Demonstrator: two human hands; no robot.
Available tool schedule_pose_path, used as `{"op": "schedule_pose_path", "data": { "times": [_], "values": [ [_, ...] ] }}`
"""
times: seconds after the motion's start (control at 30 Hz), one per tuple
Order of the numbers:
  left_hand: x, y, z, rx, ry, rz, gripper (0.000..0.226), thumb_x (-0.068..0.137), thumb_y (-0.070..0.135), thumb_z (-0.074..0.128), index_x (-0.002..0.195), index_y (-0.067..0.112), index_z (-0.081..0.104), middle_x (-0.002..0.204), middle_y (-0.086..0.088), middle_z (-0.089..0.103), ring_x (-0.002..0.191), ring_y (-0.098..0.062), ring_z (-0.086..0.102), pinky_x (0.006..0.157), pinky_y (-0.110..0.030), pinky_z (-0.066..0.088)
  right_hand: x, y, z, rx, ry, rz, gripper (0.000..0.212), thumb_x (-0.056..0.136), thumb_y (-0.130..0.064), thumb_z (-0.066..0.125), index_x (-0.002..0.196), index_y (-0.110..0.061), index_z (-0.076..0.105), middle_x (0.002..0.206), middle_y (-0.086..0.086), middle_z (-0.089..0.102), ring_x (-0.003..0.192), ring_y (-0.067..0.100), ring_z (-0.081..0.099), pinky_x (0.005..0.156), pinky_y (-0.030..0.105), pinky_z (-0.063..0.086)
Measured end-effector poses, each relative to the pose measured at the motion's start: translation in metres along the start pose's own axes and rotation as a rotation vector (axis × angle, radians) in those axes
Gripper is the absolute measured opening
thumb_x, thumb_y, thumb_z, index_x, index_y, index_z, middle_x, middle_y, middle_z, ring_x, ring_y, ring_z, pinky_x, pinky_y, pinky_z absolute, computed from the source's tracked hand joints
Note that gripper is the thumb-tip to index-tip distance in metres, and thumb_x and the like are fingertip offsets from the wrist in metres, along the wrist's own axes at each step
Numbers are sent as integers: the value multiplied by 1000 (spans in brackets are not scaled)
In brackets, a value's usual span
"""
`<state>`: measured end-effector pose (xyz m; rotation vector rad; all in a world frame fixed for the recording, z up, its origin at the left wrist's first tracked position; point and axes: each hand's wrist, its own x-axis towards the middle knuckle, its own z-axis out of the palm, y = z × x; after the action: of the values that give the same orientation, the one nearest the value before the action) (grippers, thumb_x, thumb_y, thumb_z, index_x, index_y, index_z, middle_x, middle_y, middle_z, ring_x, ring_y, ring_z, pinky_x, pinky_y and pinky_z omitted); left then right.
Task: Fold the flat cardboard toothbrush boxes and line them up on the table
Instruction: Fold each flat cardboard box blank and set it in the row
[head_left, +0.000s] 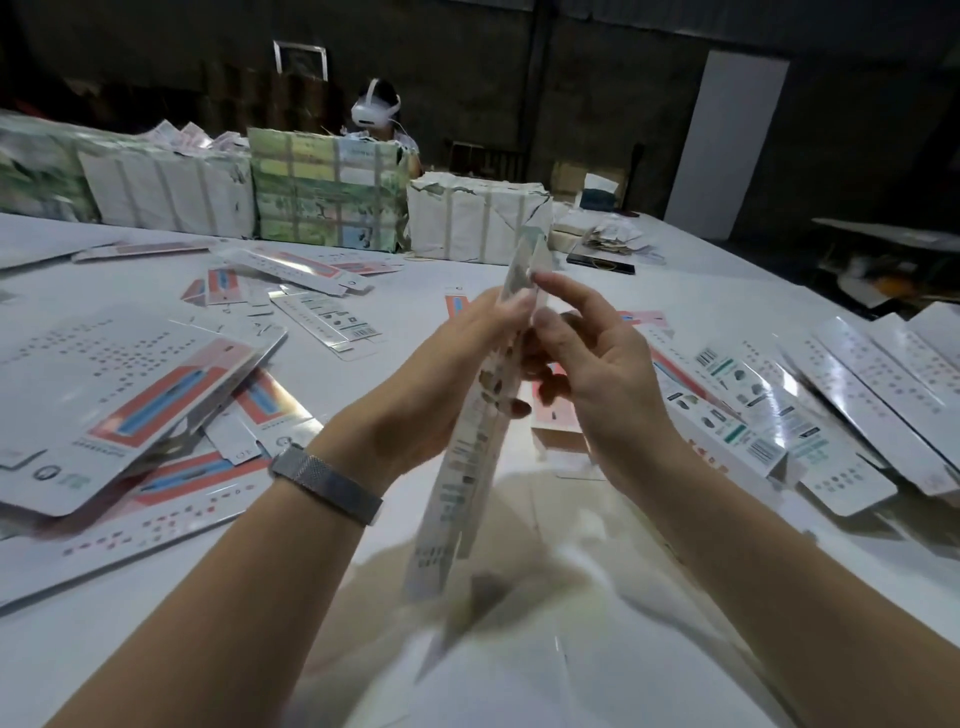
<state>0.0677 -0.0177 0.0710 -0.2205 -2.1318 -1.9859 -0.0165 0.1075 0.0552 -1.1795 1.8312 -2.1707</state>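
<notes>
So both hands are working on one long toothbrush box (478, 415), which is being held up above the white table (519, 275), standing nearly upright with its top end tipping away from the person. The left hand (441, 374) is wrapping round the box from the left side, fingers curling onto its upper part and thumb pressing lower down. The right hand (587, 374) is pinching the box's right edge with thumb and forefinger while the other fingers are curling loosely behind. The box's bottom end is blurring out, so I can't tell how far it's folded. Flat blanks (135, 395) are lying scattered on the left, and more boxes (852, 395) are sitting side by side on the right. Wrapped bundles (322, 187) are stacking up at the far edge, with another person wearing a headset (375, 111) sitting behind them.
</notes>
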Motion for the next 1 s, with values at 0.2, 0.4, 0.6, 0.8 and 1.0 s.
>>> {"op": "schedule_pose_path", "data": {
  "times": [0.2, 0.4, 0.6, 0.8, 1.0],
  "values": [
    [-3, -4, 5, -367, -114, -105, 55, 98, 50, 35, 144, 22, 48, 109, -2, 73, 95, -17, 70, 76, -32, 57, 5, 1, -11, -287, 36, -67, 34, 95, -17, 66, 126, -31, 62, 67, -4, 57, 70, 19, 72, 61, 38, 62],
    [-2, -9, 7, -386, -74, -130, 63, 101, 62, 19, 130, 22, 58, 96, 1, 76, 85, -15, 73, 72, -36, 61, 5, 0, -13, -403, 28, -120, 36, 94, -20, 67, 125, -38, 63, 74, 15, 64, 74, 32, 71, 67, 48, 61],
    [-2, -10, 12, -316, 69, -114, 57, 104, 56, 22, 126, 22, 62, 98, -13, 75, 80, -25, 72, 68, -39, 62, 4, -4, -10, -491, 72, -143, 24, 90, -27, 72, 113, -34, 70, 69, 9, 67, 69, 29, 69, 67, 50, 58],
    [-6, -8, 14, -254, 12, -133, 58, 103, 55, 28, 118, 16, 68, 96, -16, 74, 76, -26, 73, 61, -33, 58, 8, -12, -21, -735, 58, -130, 28, 90, -53, 65, 84, -27, 55, 59, -9, 64, 51, 11, 64, 50, 42, 56],
    [-2, -7, 17, -145, 15, -159, 60, 103, 56, 27, 126, 10, 59, 93, -12, 75, 77, -26, 75, 61, -31, 58, 13, -21, -30, -703, 28, -106, 46, 84, -57, 66, 74, -15, 52, 68, 5, 70, 63, 24, 70, 57, 49, 57]
  ]
}}
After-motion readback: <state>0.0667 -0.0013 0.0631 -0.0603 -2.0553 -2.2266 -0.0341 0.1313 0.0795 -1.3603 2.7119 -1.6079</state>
